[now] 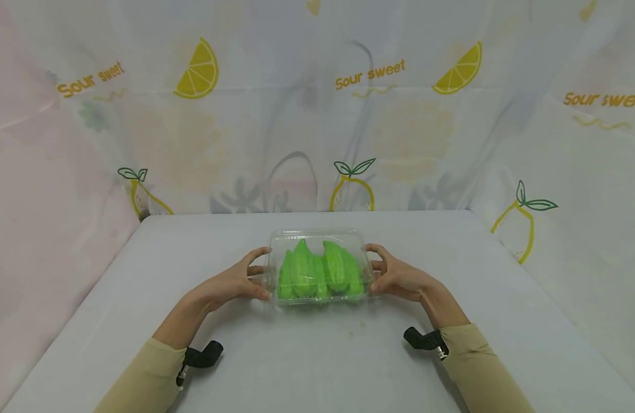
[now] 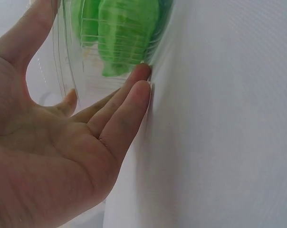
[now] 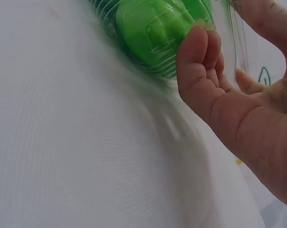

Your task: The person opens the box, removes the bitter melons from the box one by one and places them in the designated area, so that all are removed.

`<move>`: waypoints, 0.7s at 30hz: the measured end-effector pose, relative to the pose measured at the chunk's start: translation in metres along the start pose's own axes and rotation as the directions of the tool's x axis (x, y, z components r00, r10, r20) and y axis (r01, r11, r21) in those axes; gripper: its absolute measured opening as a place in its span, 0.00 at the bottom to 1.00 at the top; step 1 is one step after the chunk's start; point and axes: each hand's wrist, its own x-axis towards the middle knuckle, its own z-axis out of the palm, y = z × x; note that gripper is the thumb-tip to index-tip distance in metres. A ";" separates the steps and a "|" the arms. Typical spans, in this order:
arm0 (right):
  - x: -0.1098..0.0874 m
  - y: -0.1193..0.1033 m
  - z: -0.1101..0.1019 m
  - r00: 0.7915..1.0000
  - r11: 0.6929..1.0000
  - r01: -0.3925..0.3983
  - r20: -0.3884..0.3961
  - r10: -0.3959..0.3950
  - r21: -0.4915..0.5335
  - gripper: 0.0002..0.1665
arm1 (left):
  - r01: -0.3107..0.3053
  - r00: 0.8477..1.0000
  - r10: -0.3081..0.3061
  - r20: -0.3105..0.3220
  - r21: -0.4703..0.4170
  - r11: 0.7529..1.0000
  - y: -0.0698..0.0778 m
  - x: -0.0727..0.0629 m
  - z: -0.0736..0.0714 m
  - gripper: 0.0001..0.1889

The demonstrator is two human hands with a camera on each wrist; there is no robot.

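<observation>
A clear plastic clamshell box (image 1: 317, 234), its lid down, stands mid-table in the head view. Inside lie several bright green, ridged, elongated pieces (image 1: 303, 269) with pointed tips, shaped like vegetables. My left hand (image 1: 233, 282) holds the box's left end, thumb at the near corner and fingers spread along the side. At the opposite end my right hand (image 1: 401, 279) grips it in the same way. Both wrist views show fingertips right against the ribbed lower wall of the box, low over the white cloth.
A white cloth covers the table (image 1: 317, 355). Behind and to both sides hangs a pale curtain (image 1: 296, 126) printed with lemons and lettering. Each sleeve cuff carries a black wrist camera, one at the left (image 1: 203, 354) and one at the right (image 1: 421, 338).
</observation>
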 end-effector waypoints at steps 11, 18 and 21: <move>-0.001 -0.001 0.001 0.999 0.999 0.024 -0.025 -0.024 -0.038 0.48 | -0.012 1.000 0.012 -0.001 0.008 1.000 0.002 -0.002 0.000 0.58; 0.000 0.001 -0.001 0.998 0.996 0.028 -0.055 -0.033 -0.089 0.46 | -0.015 1.000 0.015 0.010 0.005 1.000 0.001 -0.002 0.001 0.58; 0.002 0.004 -0.001 0.998 0.996 0.044 -0.051 -0.048 -0.077 0.44 | -0.014 1.000 0.014 0.014 0.002 1.000 0.000 -0.002 0.000 0.57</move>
